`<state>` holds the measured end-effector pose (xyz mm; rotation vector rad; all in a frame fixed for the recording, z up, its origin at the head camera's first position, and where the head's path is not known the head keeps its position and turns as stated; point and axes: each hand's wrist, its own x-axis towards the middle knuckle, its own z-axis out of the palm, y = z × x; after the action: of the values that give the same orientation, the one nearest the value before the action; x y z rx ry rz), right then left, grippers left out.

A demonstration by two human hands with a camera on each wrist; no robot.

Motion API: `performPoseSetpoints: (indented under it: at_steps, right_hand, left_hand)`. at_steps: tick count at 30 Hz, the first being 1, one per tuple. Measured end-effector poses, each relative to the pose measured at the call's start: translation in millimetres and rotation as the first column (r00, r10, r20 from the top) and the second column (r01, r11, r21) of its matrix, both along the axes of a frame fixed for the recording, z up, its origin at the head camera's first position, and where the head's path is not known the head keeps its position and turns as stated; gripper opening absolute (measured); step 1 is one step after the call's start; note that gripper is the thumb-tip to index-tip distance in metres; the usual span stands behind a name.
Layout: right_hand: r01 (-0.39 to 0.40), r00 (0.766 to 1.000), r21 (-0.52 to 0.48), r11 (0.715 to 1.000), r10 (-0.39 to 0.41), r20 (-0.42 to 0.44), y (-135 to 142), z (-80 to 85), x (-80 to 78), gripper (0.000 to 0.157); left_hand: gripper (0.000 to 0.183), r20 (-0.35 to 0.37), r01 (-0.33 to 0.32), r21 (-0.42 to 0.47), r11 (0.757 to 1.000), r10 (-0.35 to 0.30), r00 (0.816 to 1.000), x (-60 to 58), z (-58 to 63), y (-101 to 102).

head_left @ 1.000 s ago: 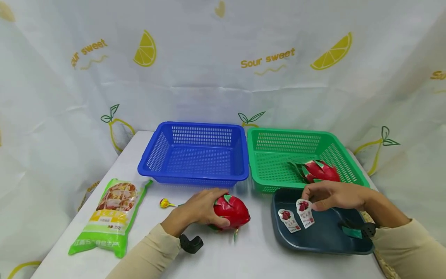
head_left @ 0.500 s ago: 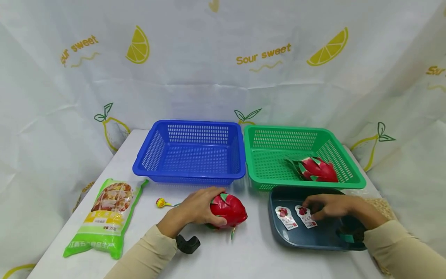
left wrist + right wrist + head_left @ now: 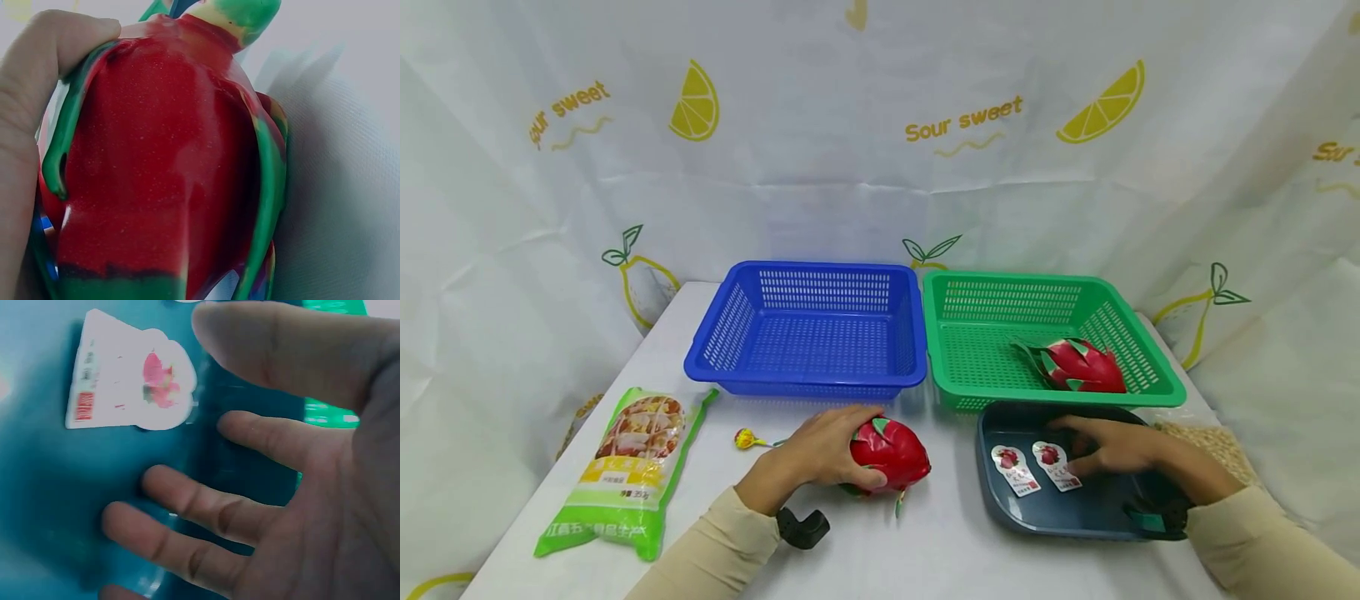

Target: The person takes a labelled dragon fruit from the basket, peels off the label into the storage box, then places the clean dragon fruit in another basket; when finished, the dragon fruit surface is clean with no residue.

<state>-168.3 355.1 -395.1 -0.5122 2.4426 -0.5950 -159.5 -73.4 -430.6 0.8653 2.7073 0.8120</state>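
Observation:
My left hand (image 3: 820,454) grips a red dragon fruit (image 3: 895,454) with green scales on the white table. Close up in the left wrist view, the thumb presses the side of the dragon fruit (image 3: 156,150). Over the dark blue tray (image 3: 1037,518) is my right hand (image 3: 1112,446), fingers spread and loosely bent, holding nothing. Two white labels with a dragon fruit picture lie in the tray: a left label (image 3: 1015,471) and a right label (image 3: 1056,467). In the right wrist view, one label (image 3: 128,378) lies flat, apart from the fingertips (image 3: 159,481).
A blue basket (image 3: 805,382) and a green basket (image 3: 958,390) stand side by side at the back. Another dragon fruit (image 3: 1084,367) lies in the green one. At left are a green food bag (image 3: 625,467) and a lollipop (image 3: 746,438). A bag of beige grains (image 3: 1213,446) lies far right.
My right hand has lowered into the tray and let go of a label, which now lies beside the other. My left hand keeps its hold on the dragon fruit.

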Motion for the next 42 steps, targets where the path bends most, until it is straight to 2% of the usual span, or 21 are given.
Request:
performPoseSetpoints:
  at_steps: [3, 7, 10, 13, 16, 21, 24, 27, 30, 32, 37, 42]
  right_hand:
    - [-0.022, 1.000, -0.074, 0.997, 0.022, 0.002, 4, 10.9, 5.9, 0.059]
    - [-0.034, 0.998, -0.190, 0.981, 0.043, 0.043, 10, 36.4, 14.2, 0.060]
    - [-0.044, 0.998, -0.230, 0.972, 0.053, 0.035, 16, 57.3, 17.1, 0.061]
    - [-0.041, 0.999, -0.212, 0.976, 0.036, -0.027, 23, 75.4, 18.4, 0.061]
    - [0.016, 0.993, -0.152, 0.988, -0.033, -0.113, 31, 89.8, 19.5, 0.063]
    - [0.123, 0.949, -0.111, 0.986, -0.150, -0.279, 46, 102.8, 19.7, 0.062]
    - [0.198, 0.910, -0.122, 0.973, -0.228, -0.346, 55, 101.8, 16.4, 0.062]
    - [0.272, 0.864, -0.151, 0.950, -0.310, -0.397, 65, 94.1, 12.9, 0.064]
    - [0.307, 0.829, -0.198, 0.931, -0.364, -0.426, 75, 80.8, 8.7, 0.064]
    - [0.313, 0.813, -0.232, 0.921, -0.386, -0.435, 81, 70.6, 6.2, 0.064]
    - [0.308, 0.814, -0.274, 0.911, -0.402, -0.420, 94, 46.1, 1.2, 0.061]
    - [0.299, 0.829, -0.278, 0.913, -0.393, -0.398, 103, 28.0, 0.5, 0.058]
  left_hand:
    - [0.086, -0.012, -0.001, -0.008, 1.000, 0.001, 1.000, 1.7, 0.7, 1]
    - [0.087, -0.021, -0.009, -0.027, 1.000, 0.008, 1.000, 3.1, 0.6, 1]
    - [0.087, -0.022, -0.016, -0.033, 0.999, 0.016, 1.000, 3.2, -0.2, 1]
    - [0.087, -0.023, -0.020, -0.030, 0.999, 0.019, 1.000, 3.5, 0.0, 1]
    - [0.086, -0.032, -0.014, -0.025, 1.000, 0.013, 0.999, 3.6, -0.2, 0]
    - [0.087, -0.047, -0.004, -0.019, 1.000, 0.003, 0.999, 3.2, -1.8, 0]
    - [0.089, -0.039, -0.005, -0.023, 1.000, 0.004, 0.999, 2.8, -2.8, -2]
    - [0.093, -0.026, -0.001, -0.029, 1.000, 0.000, 1.000, 2.6, -2.5, -2]
    - [0.096, -0.014, 0.002, -0.035, 0.999, -0.003, 1.000, 2.7, -1.9, -2]
    - [0.097, -0.020, 0.005, -0.047, 0.999, -0.006, 1.000, 2.3, -1.7, -2]
    - [0.097, -0.070, 0.009, -0.082, 0.997, -0.015, 0.997, 1.5, -1.6, -2]
    - [0.098, -0.111, 0.015, -0.099, 0.995, -0.026, 0.994, 1.9, -0.7, -2]
